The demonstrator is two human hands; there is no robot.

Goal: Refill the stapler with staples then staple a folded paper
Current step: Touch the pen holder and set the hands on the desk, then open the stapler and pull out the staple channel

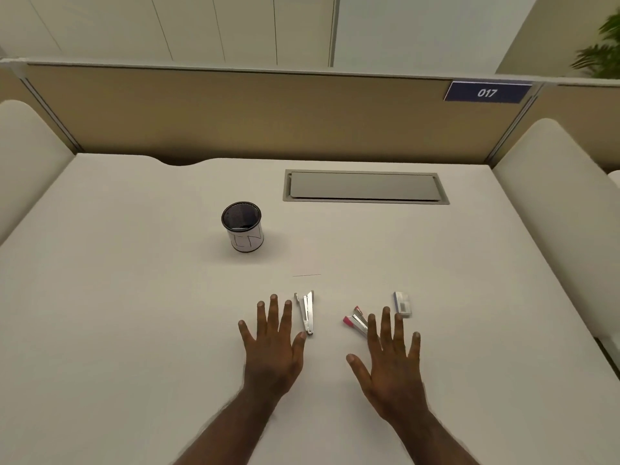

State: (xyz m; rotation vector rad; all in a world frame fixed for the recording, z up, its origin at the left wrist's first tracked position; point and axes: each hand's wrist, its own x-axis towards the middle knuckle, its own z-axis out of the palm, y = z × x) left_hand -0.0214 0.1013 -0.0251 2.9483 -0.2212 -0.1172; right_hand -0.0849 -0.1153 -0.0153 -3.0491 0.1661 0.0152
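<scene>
this is looking like an office, a numbered workstation in an open-plan room. a white desk (134, 313) is sitting boxed in by tan fabric partition panels (235, 112) on metal frames, and a blue tag (487, 92) reading 017 is hanging on the back panel. a grey cable hatch (365, 186) is lying flush in the desktop, with a mesh pen cup (243, 226) standing near it. desk supplies are lying about: a silver stapler (308, 312), a pink stapler (356, 323) and a small staple box (402, 303). a potted plant (604, 52) is showing beyond the partition at the far right.
</scene>
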